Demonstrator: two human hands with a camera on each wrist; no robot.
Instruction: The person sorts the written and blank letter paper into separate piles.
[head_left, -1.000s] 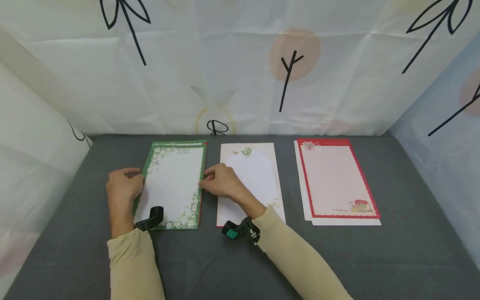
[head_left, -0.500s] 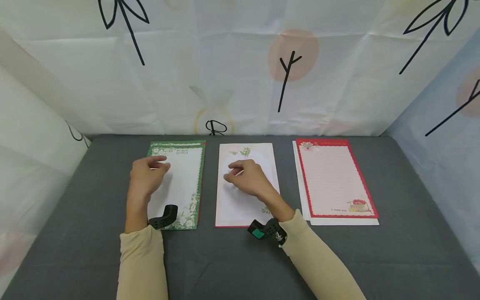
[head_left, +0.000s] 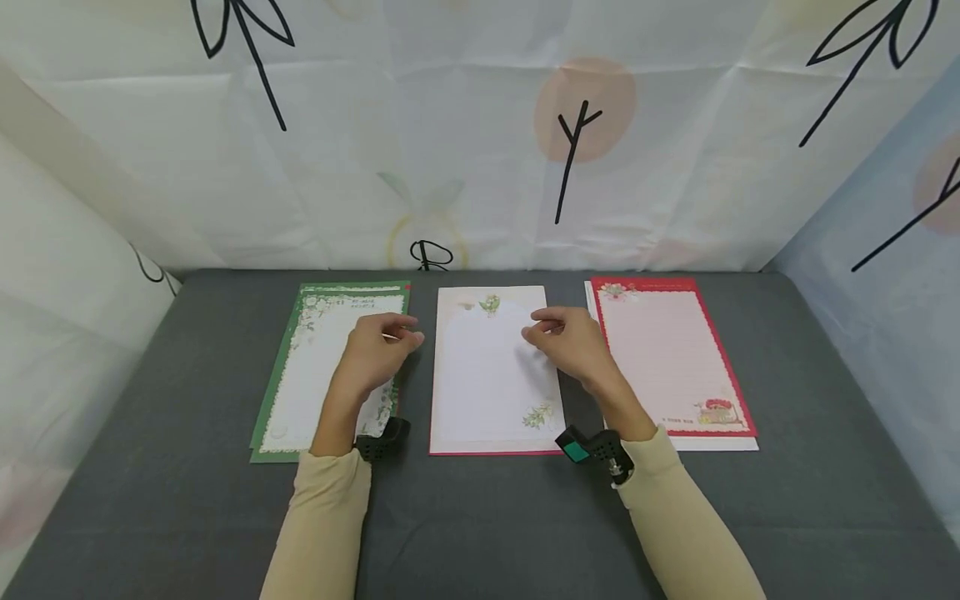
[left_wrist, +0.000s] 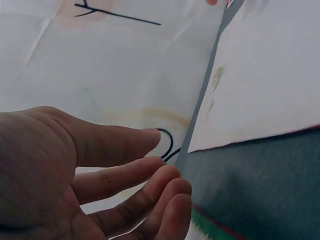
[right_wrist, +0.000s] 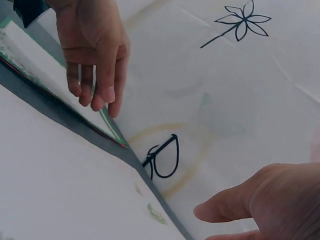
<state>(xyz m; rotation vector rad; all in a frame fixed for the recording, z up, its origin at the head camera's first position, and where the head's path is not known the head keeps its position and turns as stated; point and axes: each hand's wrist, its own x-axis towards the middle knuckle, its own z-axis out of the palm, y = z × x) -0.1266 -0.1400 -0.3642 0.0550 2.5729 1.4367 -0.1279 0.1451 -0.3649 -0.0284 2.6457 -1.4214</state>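
Note:
Three stacks of patterned letter paper lie in a row. My left hand (head_left: 375, 354) hovers over the right edge of the green-bordered stack (head_left: 315, 375), fingers loosely bent and nothing in them. In the left wrist view, a gap shows between the thumb (left_wrist: 120, 145) and the middle stack's white sheet (left_wrist: 270, 75). Over the right edge of the middle stack (head_left: 487, 383), with its small leaf prints, is my right hand (head_left: 573, 342), also holding nothing. The right wrist view shows that hand's thumb (right_wrist: 225, 205) apart from the paper.
To the right lies the red-bordered lined sheet (head_left: 667, 358) on white sheets, partly behind the right forearm. Dark grey cloth (head_left: 480, 525) covers the table. A pale printed curtain (head_left: 480, 167) hangs behind and at both sides. Each wrist wears a black band (head_left: 382, 440).
Both hands have moved right: the left from the green stack's left edge to its right edge, the right from between stacks to the middle stack's right edge. The stacks stay put.

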